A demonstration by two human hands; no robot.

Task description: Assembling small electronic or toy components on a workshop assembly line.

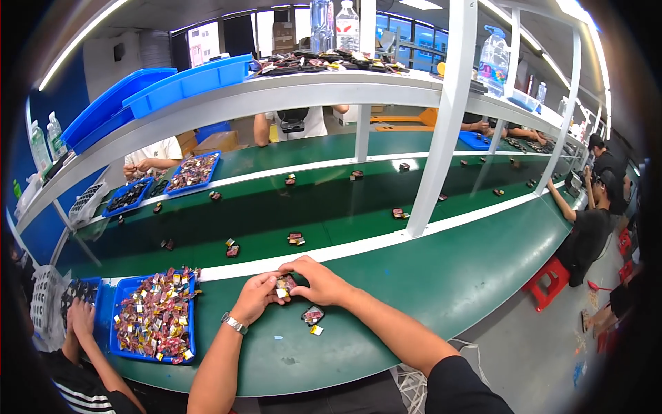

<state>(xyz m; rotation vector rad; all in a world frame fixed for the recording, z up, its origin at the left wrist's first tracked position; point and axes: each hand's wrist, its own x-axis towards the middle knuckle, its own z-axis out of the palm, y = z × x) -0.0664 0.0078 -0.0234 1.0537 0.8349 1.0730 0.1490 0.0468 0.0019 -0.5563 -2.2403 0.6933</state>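
Over the green worktable, a small red circuit board with a silver-and-yellow battery is between my two hands. My left hand, with a metal watch on the wrist, pinches it from the left. My right hand closes on its right side with thumb and fingers. Just below my hands lies a black casing with a red board in it. Beside that is a loose silver-and-yellow battery piece. Left of my left forearm, a blue tray is heaped with similar boards and batteries.
Beyond a white rail, a dark green conveyor carries several small units. A white post holds up a shelf with blue trays. Close on my left, a co-worker's hands reach into black parts. Others sit opposite and at right, near a red stool.
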